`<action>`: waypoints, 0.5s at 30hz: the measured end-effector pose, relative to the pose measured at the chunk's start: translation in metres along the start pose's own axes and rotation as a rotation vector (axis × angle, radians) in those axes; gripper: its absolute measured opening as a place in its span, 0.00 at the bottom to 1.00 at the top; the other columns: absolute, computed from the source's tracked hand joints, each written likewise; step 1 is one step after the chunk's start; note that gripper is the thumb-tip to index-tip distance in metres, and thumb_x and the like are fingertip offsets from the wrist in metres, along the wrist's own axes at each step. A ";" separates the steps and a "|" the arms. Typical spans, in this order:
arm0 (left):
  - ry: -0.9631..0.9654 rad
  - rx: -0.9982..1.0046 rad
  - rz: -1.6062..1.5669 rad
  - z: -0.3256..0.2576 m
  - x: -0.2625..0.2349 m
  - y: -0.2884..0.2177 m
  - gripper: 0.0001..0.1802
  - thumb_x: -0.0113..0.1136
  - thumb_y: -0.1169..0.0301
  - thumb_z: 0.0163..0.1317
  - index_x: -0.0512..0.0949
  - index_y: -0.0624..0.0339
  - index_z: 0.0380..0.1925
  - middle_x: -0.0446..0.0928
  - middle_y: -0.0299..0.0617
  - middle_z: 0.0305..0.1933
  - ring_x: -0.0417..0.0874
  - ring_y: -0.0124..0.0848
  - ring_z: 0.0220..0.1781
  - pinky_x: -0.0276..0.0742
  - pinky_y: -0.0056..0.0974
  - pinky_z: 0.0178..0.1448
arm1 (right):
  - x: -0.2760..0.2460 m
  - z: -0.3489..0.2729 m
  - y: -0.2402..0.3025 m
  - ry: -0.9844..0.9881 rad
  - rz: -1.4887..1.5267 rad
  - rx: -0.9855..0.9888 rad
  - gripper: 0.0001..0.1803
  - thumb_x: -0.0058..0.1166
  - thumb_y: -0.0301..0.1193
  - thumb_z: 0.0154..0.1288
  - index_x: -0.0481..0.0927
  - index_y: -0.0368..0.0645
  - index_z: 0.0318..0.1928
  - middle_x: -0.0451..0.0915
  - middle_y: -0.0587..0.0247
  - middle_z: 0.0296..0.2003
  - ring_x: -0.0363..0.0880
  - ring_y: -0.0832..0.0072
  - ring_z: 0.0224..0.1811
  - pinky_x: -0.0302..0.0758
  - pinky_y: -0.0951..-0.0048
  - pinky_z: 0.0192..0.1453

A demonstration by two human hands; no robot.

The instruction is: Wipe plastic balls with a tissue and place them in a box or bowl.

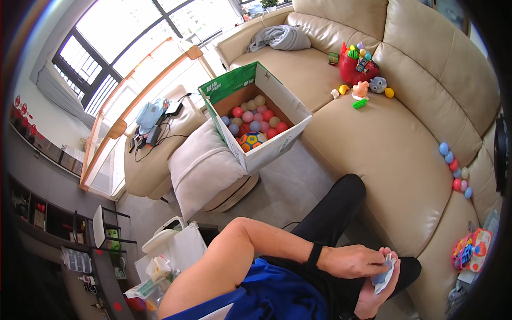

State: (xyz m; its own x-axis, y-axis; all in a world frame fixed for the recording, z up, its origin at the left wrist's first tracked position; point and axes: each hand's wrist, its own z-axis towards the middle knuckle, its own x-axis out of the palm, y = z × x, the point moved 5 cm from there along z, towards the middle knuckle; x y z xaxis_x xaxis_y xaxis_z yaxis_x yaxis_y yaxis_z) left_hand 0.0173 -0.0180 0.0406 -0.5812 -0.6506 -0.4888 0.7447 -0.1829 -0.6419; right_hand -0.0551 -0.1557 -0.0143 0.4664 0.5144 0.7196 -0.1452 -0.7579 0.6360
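Two-handed hold: bare right hand [380, 290] cups the small crumpled white-and-pale-blue wad [380, 278] near the black-trousered leg [410, 271]; bare left hand [354, 261] pinches it, likely for steadiness. Tall-walled green-and-white cardboard box [234, 80] presumably stops multicoloured plastic balls [268, 115] rolling.

2 hands [356, 262], 1 cloth [391, 262], 1 box [226, 88] and 1 sofa [376, 152].

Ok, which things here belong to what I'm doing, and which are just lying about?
In use: white cloth or tissue; pale blue thing, perhaps a ball; both between your left hand and right hand.

Lying about: red toy container; grey bundled blanket; pink toy.
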 end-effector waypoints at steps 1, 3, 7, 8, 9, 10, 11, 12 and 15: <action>0.000 0.000 0.001 0.001 0.000 0.000 0.21 0.66 0.75 0.64 0.77 0.73 0.56 0.78 0.53 0.42 0.82 0.51 0.40 0.82 0.46 0.41 | -0.001 0.002 0.000 0.050 -0.054 -0.006 0.26 0.36 0.39 0.83 0.69 0.30 0.67 0.74 0.37 0.62 0.72 0.50 0.69 0.73 0.53 0.73; -0.218 -0.071 -0.221 0.003 -0.008 0.006 0.19 0.64 0.70 0.69 0.79 0.72 0.54 0.81 0.51 0.40 0.85 0.42 0.39 0.83 0.42 0.38 | 0.000 -0.002 0.009 0.159 -0.369 -0.268 0.26 0.36 0.39 0.83 0.70 0.30 0.66 0.74 0.38 0.62 0.73 0.50 0.68 0.73 0.53 0.73; 0.036 -0.774 -0.955 -0.010 0.018 0.028 0.22 0.60 0.59 0.76 0.83 0.72 0.51 0.86 0.41 0.34 0.84 0.24 0.35 0.83 0.33 0.36 | 0.021 -0.017 0.038 0.240 -0.916 -0.677 0.24 0.34 0.34 0.82 0.73 0.24 0.60 0.77 0.36 0.60 0.77 0.48 0.63 0.74 0.52 0.71; 0.032 -0.775 -0.954 -0.011 0.021 0.028 0.22 0.60 0.59 0.76 0.83 0.72 0.51 0.86 0.41 0.34 0.84 0.24 0.35 0.83 0.33 0.36 | 0.027 -0.024 0.040 0.221 -1.195 -0.825 0.23 0.34 0.32 0.81 0.74 0.22 0.58 0.78 0.34 0.58 0.79 0.47 0.61 0.74 0.51 0.70; 0.027 -0.707 -0.976 -0.011 0.024 0.025 0.22 0.59 0.59 0.76 0.83 0.71 0.52 0.85 0.41 0.35 0.84 0.24 0.35 0.83 0.33 0.36 | 0.034 -0.027 0.036 0.333 -1.258 -0.940 0.22 0.34 0.30 0.80 0.76 0.22 0.55 0.80 0.33 0.56 0.80 0.44 0.59 0.75 0.48 0.68; 0.029 -0.636 -0.999 -0.008 0.025 0.023 0.22 0.59 0.59 0.77 0.82 0.71 0.54 0.85 0.40 0.35 0.83 0.23 0.35 0.82 0.32 0.36 | 0.037 -0.029 0.033 0.387 -1.236 -1.068 0.22 0.33 0.29 0.79 0.76 0.22 0.55 0.79 0.33 0.56 0.80 0.42 0.59 0.75 0.44 0.68; 0.060 -0.636 -1.009 -0.008 0.026 0.023 0.22 0.60 0.59 0.76 0.82 0.70 0.55 0.86 0.41 0.37 0.81 0.21 0.37 0.82 0.33 0.40 | 0.035 -0.029 0.034 0.379 -1.210 -1.060 0.22 0.33 0.29 0.79 0.76 0.22 0.55 0.79 0.33 0.56 0.80 0.42 0.59 0.75 0.43 0.68; 0.060 -0.635 -1.009 -0.008 0.027 0.023 0.22 0.60 0.59 0.76 0.82 0.70 0.55 0.86 0.41 0.37 0.81 0.21 0.37 0.82 0.33 0.40 | 0.033 -0.030 0.034 0.371 -1.184 -1.051 0.21 0.33 0.28 0.78 0.75 0.23 0.55 0.79 0.33 0.56 0.79 0.42 0.60 0.74 0.43 0.69; -0.001 -0.564 -0.964 -0.005 0.022 0.016 0.20 0.62 0.62 0.74 0.84 0.70 0.52 0.83 0.44 0.34 0.83 0.29 0.38 0.81 0.37 0.42 | 0.030 -0.029 0.034 0.326 -1.014 -0.948 0.22 0.33 0.30 0.79 0.73 0.22 0.58 0.78 0.33 0.58 0.79 0.42 0.61 0.73 0.43 0.70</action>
State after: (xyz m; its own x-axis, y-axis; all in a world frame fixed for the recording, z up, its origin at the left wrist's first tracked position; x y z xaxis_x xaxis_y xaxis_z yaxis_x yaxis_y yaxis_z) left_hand 0.0149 -0.0314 0.0164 -0.8347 -0.4179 0.3586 -0.2733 -0.2511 -0.9286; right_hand -0.0715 -0.1541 0.0370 0.5206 0.8291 -0.2042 -0.4553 0.4718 0.7551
